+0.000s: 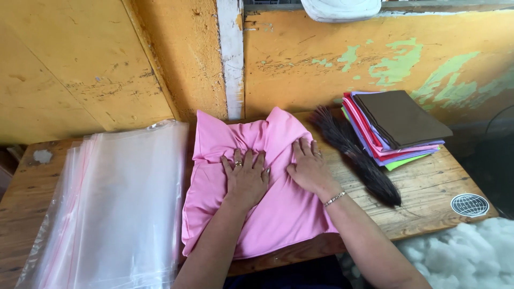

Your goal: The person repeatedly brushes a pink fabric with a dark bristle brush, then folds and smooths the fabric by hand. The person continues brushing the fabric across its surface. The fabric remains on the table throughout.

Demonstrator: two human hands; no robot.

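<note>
- now the left hand lies flat on the middle of a pink stuffed cushion, fingers spread and released, gripping nothing; a ring sits on one finger.
- just beside it, the right hand presses flat on the cushion's right part, fingers likewise stretched out and released; a thin bracelet circles the wrist.
- the pink cushion rests on the wooden tabletop, its far end up against the yellow wall, its near edge hanging a little over the tabletop's front.
- to the left, a stack of clear plastic bags covers the tabletop, touching the cushion's left edge.
- to the right, a dark brush of bristles lies diagonally, near the right hand.
- beyond it, a pile of folded coloured fabrics, brown on top.
- white stuffing fibre lies below the tabletop's right corner.
</note>
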